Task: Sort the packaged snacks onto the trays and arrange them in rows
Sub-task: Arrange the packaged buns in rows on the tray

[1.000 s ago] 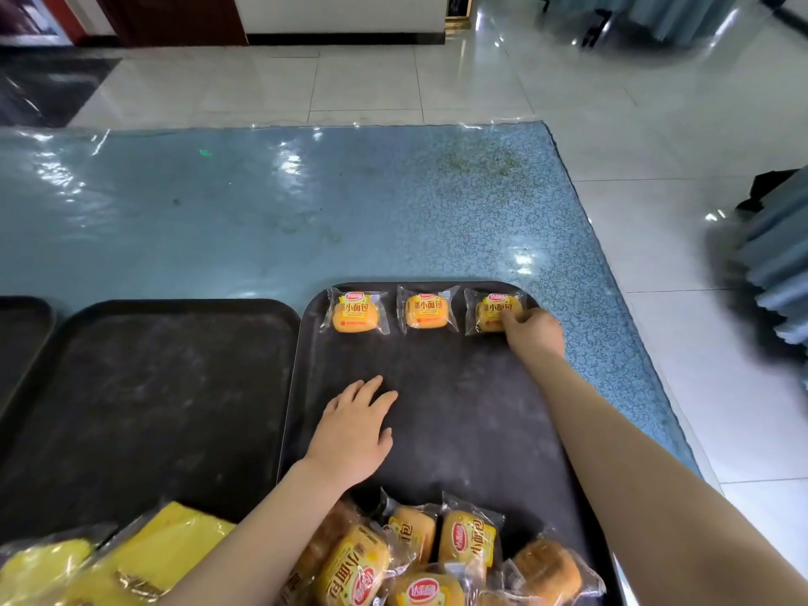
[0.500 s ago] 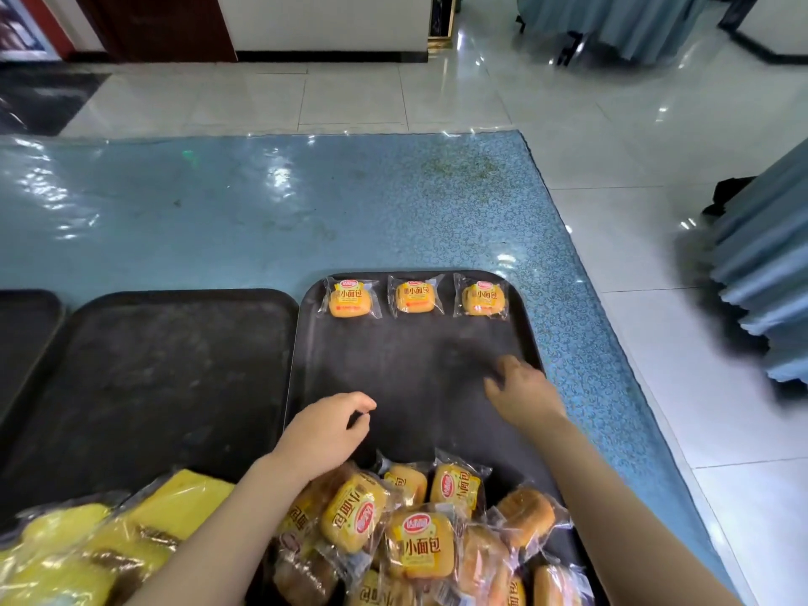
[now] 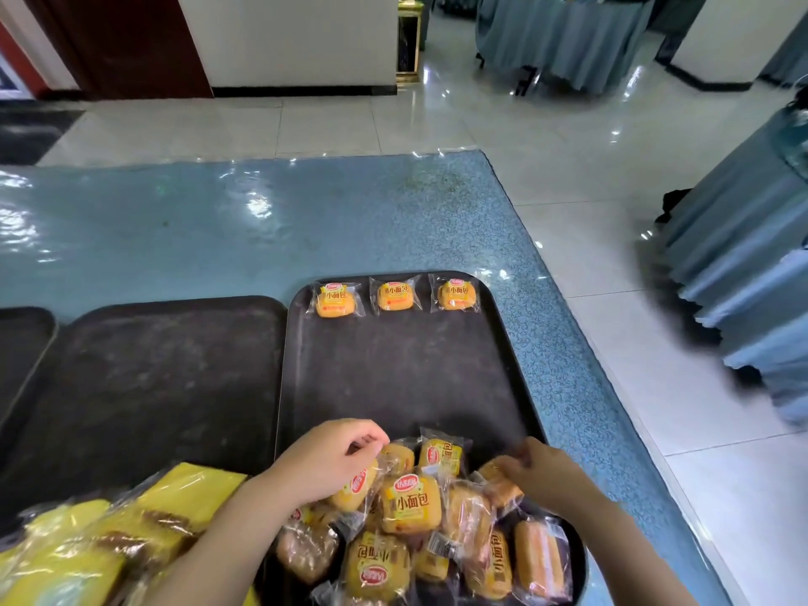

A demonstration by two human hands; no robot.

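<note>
Three packaged small buns (image 3: 395, 295) lie in a row along the far edge of the right dark tray (image 3: 406, 369). A heap of the same wrapped buns (image 3: 411, 505) fills that tray's near end. My left hand (image 3: 332, 457) hovers over the heap's left side, its fingers pinching the clear wrapper of a bun (image 3: 356, 487). My right hand (image 3: 538, 470) reaches in from the right, fingers curled on a brown-topped bun packet (image 3: 500, 487) at the heap's right edge.
A second dark tray (image 3: 153, 378) lies to the left, and the edge of a third (image 3: 22, 343) shows at far left. Yellow cake packets (image 3: 131, 531) lie at the near left. The blue table ends at its right edge (image 3: 581, 343) above the tiled floor.
Both hands drew back from the far row and the tray's middle to the near heap, where each took hold of a packet. The camera view tilted up.
</note>
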